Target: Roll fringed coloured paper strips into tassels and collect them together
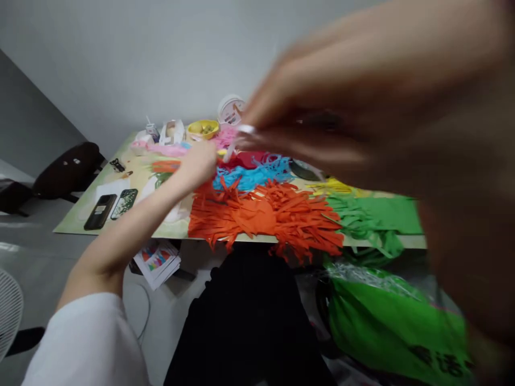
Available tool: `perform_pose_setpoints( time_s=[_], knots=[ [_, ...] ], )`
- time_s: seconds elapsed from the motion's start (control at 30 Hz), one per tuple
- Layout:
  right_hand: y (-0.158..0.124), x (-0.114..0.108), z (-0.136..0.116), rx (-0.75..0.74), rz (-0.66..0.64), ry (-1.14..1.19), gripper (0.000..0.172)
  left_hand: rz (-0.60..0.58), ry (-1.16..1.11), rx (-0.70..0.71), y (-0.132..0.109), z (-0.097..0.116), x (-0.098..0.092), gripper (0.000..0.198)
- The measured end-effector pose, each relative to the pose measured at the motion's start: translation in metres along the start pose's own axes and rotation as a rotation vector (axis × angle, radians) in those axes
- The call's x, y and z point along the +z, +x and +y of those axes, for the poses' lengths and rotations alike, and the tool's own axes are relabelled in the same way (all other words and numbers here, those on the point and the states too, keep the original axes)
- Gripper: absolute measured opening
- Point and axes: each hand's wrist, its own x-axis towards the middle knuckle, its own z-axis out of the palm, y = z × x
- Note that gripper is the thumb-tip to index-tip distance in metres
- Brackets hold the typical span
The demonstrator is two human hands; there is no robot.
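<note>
My left hand (pixel 200 160) reaches out over the table, fingers curled at the edge of the piles of cut paper strips; what it grips is hidden. Orange strips (pixel 265 214) lie nearest me, blue strips (pixel 253 176) behind them, red strips (pixel 251 158) beyond, green strips (pixel 366 214) to the right, and pink ones (pixel 225 135) at the back. My right hand (pixel 362 123) is very close to the camera and smeared by motion, fingers stretched leftward; a small pale thing (pixel 237 142) shows at its fingertips.
Two phones (pixel 110 208) lie on the table's left part. A yellow bowl (pixel 203 128) and a white tub (pixel 230 109) stand at the back. A green bag (pixel 386 316) sits at my right knee. Printed papers (pixel 157 261) lie on the floor under the table.
</note>
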Motion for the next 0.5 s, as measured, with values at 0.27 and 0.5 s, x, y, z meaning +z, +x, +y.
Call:
perform_pose_setpoints(
  time_s=[0.27,0.5],
  knots=[
    [0.061,0.042,0.139,0.039,0.197,-0.133,0.037,-0.101,-0.451,0.422,-0.060,0.030,0.041,0.025],
    [0.022,0.083,0.097,-0.599,-0.126,-0.203,0.022,0.245,-0.335,-0.035,-0.009,-0.025,0.014,0.014]
  ],
)
